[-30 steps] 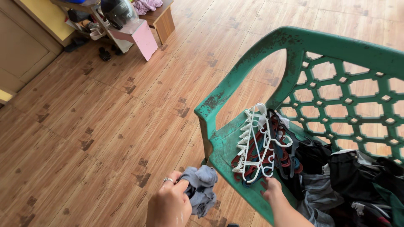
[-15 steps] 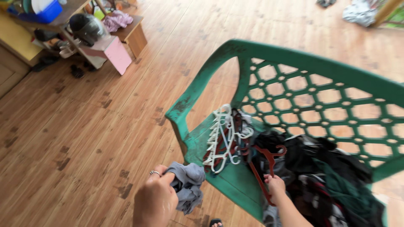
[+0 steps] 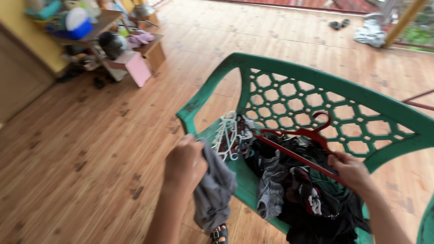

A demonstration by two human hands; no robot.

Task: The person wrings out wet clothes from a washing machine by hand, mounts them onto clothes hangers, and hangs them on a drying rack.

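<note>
Your left hand point(image 3: 184, 163) is closed tight on a gray cloth point(image 3: 214, 190), which hangs down from your fist in front of the green chair point(image 3: 289, 72). Your right hand point(image 3: 351, 169) is closed on 1 end of a red hanger point(image 3: 298, 143). The 2 hands are well apart, w/ the pile of dark clothes point(image 3: 307, 194) on the seat between them. The hanger is the key thing here. Its long bar runs on a slant from your right hand up and to the left, toward the bunch of white hangers point(image 3: 228, 133) at the seat's left side. Its hook sticks up near the holes in the chair back. So the free end of the bar points over toward your left hand and the cloth, but it is not touching them; there is a clear gap. The cloth is to the left of the hanger and lower down. Your right hand is the nearer 1 to the hook; your left hand is nearer the free end. The pic is a bit blurry, so I can't tell how the cloth is folded or which part of it you hold. Far back on the wood floor point(image 3: 90, 149) stands a low shelf w/ stuff on it point(image 3: 113, 45).
</note>
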